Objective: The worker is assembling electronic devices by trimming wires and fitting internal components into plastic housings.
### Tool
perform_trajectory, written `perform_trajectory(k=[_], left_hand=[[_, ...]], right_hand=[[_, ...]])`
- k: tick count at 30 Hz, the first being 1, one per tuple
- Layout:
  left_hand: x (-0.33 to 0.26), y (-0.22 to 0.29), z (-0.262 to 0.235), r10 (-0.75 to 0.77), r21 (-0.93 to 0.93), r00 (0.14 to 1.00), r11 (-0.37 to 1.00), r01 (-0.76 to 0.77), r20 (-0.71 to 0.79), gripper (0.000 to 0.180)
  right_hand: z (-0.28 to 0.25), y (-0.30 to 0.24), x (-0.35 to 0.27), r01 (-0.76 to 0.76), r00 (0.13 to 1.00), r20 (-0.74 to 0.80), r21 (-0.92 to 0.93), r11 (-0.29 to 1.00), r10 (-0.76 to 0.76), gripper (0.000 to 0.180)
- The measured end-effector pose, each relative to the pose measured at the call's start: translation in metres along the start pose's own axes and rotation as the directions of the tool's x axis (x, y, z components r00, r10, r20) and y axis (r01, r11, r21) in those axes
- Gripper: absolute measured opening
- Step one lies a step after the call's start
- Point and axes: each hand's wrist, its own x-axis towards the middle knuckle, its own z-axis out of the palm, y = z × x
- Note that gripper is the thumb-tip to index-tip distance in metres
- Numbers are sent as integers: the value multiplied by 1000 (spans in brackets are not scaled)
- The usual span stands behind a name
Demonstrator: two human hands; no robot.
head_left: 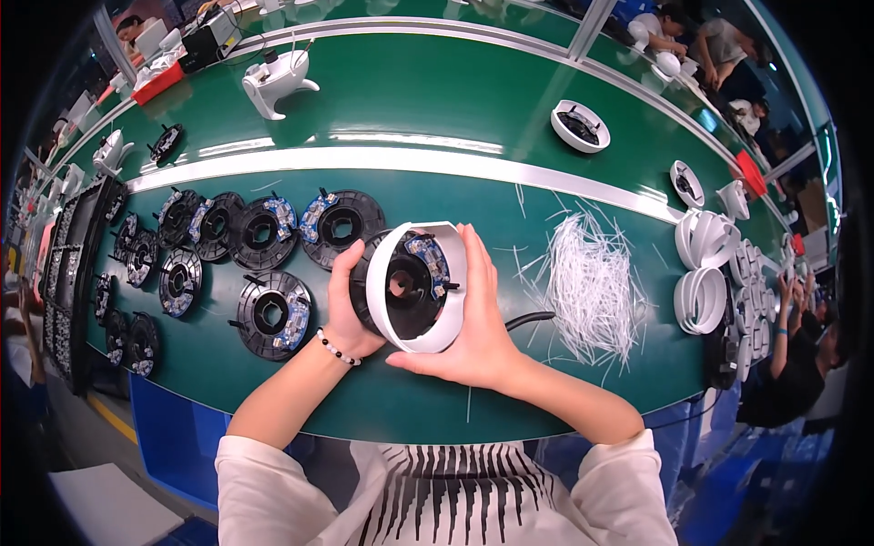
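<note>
Above the near part of the bench I hold a white plastic ring (pixel 426 344) tilted toward me. Set in it is a black plastic disc (pixel 410 314) with a hole in its middle and a blue circuit board (pixel 428 259) along one side. My left hand (pixel 348 309) grips the disc's left edge where it sticks out behind the ring. My right hand (pixel 481 328) wraps the ring's right side, fingers up along its wall and thumb below. Similar black discs with blue boards, such as this one (pixel 253 335), lie just left of my hands.
White strips (pixel 592 296) are heaped right of my hands, with a black cable (pixel 528 318) beside them. White rings (pixel 699 300) stack at the far right; a black rack (pixel 68 282) stands left. Beyond a pale rail (pixel 410 164), a conveyor (pixel 410 91) carries white housings (pixel 276 82).
</note>
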Motion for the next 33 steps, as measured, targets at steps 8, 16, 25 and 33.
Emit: perform_trajectory(k=[8,16,25,33], left_hand=[[-3,2,-1,-37,-11,994,999,39,105,60],[0,-4,-1,63,-30,993,998,-60,98,51],[0,2,-4,-55,-27,988,998,59,148,78],[1,2,-7,-175,-26,974,983,180,146,79]], right_hand=[[-15,2,5,-169,986,93,488,856,142,131],[2,-7,-3,70,998,-2,-55,996,-70,124],[-12,-5,13,118,988,119,-126,985,-103,124],[-20,-4,14,128,973,209,-117,985,-101,122]])
